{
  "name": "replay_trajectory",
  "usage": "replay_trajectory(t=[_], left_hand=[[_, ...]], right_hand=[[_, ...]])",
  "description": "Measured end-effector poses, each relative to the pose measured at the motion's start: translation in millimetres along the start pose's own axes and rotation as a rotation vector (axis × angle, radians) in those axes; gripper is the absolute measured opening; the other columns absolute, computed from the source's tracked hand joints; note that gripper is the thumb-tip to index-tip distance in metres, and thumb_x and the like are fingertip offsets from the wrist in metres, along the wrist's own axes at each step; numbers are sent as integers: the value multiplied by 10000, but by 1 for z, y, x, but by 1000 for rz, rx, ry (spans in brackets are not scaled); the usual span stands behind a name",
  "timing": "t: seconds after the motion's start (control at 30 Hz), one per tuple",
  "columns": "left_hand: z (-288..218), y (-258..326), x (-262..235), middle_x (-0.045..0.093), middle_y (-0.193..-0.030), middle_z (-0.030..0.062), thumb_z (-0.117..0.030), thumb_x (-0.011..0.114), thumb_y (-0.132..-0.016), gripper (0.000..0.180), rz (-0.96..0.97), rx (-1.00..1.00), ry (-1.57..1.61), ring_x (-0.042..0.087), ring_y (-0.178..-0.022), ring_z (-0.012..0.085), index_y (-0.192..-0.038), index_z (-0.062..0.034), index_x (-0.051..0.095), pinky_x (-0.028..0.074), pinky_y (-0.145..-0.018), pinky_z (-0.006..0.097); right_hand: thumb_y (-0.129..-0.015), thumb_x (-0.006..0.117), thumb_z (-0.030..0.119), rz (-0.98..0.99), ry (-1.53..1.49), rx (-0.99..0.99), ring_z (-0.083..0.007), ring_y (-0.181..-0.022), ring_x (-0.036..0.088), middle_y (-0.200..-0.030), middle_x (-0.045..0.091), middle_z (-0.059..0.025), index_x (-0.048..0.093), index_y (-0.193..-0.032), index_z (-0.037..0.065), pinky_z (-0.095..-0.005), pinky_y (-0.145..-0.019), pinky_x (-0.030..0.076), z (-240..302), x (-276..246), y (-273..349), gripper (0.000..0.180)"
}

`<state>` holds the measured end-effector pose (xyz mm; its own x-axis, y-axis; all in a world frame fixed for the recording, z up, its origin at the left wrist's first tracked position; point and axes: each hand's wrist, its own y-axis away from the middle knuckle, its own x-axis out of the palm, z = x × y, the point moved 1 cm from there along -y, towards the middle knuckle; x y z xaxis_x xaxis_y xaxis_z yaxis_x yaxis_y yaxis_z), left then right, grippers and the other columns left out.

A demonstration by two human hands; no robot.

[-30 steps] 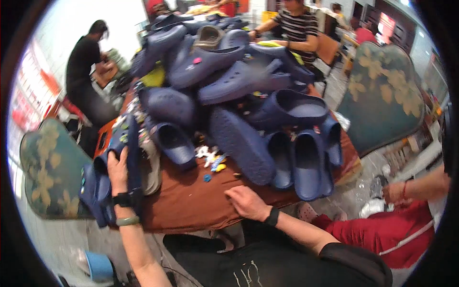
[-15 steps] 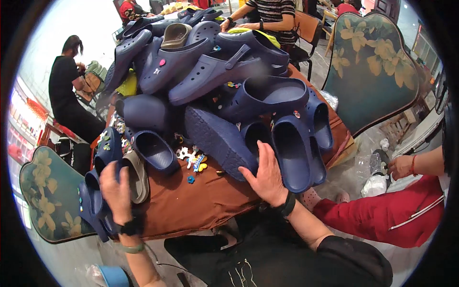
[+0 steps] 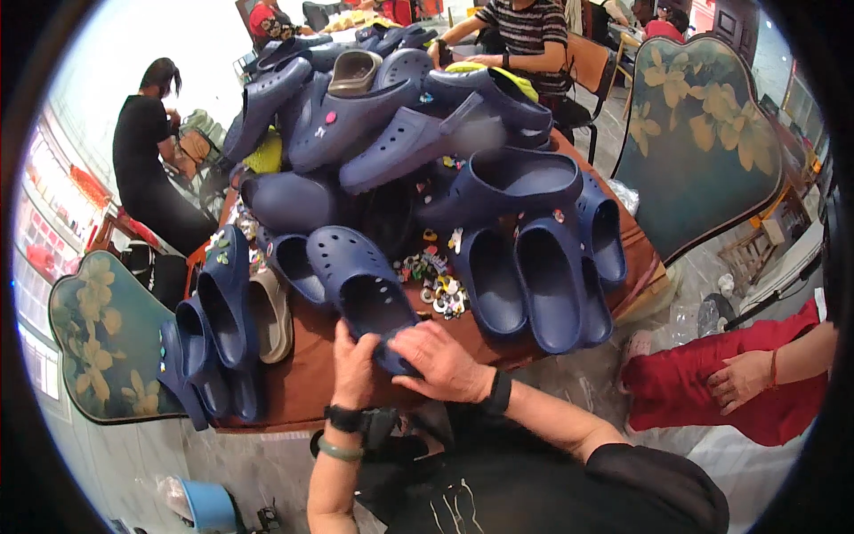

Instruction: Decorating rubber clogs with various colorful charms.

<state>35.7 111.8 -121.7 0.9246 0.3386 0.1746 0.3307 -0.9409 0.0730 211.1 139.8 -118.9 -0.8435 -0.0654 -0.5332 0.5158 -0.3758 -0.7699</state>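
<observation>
At the near edge of the table [image 3: 294, 405] I see both hands on one navy clog [image 3: 360, 289]; left hand [image 3: 354, 367] grips the heel end from the left, fingers curled onto the rim; right hand [image 3: 440, 363] is clamped over the heel strap from the right, fingers closed across the back edge; the two hands nearly touch each other. The clog lies sole down on the brown tabletop, toe pointing away and slightly left; dark blue foam, rounded toe dotted with round vent holes, deep open foot well, strap folded at the heel under my fingers. I wear a black watch [image 3: 342, 418] and a green band [image 3: 338, 451] on the left wrist, a black band [image 3: 498, 392] on the right.

Just right of the clog sits a small heap of colourful shoe charms [image 3: 440, 289]; beyond that three more navy clogs [image 3: 547, 280] stand side by side, toes toward me. Left of the held clog lies another navy one, then a beige clog [image 3: 269, 311], then a row of navy clogs [image 3: 222, 298] tipped on edge at the table's left side. Behind all this a tall pile of navy clogs [image 3: 409, 133] fills the table. A green floral chair back [image 3: 102, 338] stands at left, another [image 3: 703, 133] at right. A person in red [image 3: 738, 383] sits at right; a person in black [image 3: 147, 160] stands far left; a person in a striped top [image 3: 525, 36] sits behind the pile.
</observation>
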Motion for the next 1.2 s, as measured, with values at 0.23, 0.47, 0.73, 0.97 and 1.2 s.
replay_trajectory(t=[0.23, 0.47, 0.73, 0.97, 1.2], left_hand=[[-39, 61, -134, 649, -972, 57, 77, 434, -653, 510, -60, -230, -217, 622, -893, 189, -1127, 0, 605, 500, -823, 300], [-21, 50, -165, 662, -955, 52, 43, 433, -645, 541, -12, -285, -462, 611, -886, 147, -1148, 14, 629, 469, -795, 257], [-15, 46, -126, 565, -1100, 175, -39, 458, -837, 328, -451, 460, -1032, 545, -1030, 336, -1143, 32, 551, 414, -952, 417], [-9, 61, -76, 643, -1080, 111, -216, 603, -956, 333, -236, 128, -463, 601, -973, 162, -1176, 30, 557, 475, -873, 308], [3, 74, -39, 637, -978, 135, -319, 486, -1011, 395, -125, -59, -392, 579, -875, 222, -1081, 54, 596, 453, -833, 366]], right_hand=[[-835, 616, -7, 18, 62, 341, -370, -911, 613, -1010, 597, -175, 596, -1008, -13, -402, -778, 521, -59, -43, -2, 174], [-794, 582, -8, 461, 460, 357, -403, -1102, 479, -1222, 471, -212, 432, -1241, -50, -445, -896, 479, -64, 6, 11, 474], [-747, 706, 82, 315, 358, 259, -307, -984, 529, -1068, 558, -104, 675, -923, 75, -396, -826, 486, -88, 21, 8, 179], [-828, 651, 54, 146, 131, 246, -283, -879, 561, -905, 603, -88, 652, -1003, 50, -387, -772, 481, -54, 23, -19, 176], [-698, 768, 32, 102, 44, 91, -246, -783, 602, -826, 638, -64, 694, -939, 57, -361, -684, 502, -19, 28, -27, 253]])
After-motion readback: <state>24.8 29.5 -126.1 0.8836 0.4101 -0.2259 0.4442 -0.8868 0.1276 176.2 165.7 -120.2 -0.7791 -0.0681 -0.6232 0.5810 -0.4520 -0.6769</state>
